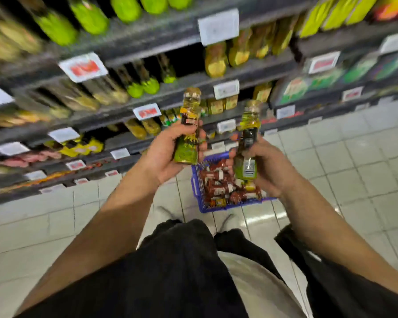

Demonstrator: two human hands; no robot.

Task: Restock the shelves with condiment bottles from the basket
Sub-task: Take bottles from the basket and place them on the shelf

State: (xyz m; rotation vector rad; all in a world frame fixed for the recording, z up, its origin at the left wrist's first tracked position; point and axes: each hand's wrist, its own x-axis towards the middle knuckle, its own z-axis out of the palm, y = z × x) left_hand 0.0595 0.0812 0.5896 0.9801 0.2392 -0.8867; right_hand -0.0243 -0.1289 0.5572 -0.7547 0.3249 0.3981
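Your left hand (168,154) grips one yellow-green bottle (187,131); your right hand (260,166) grips a second bottle (247,145). Both are upright above the blue basket (197,180) on the floor, not yet shelved. Basket looks well stocked; the shelves (170,92) lie beyond, so most work remains.

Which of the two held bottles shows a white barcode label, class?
The bottle in the right hand: its bottle shows a white barcode label low down. The left hand's bottle shows a yellow picture label instead.
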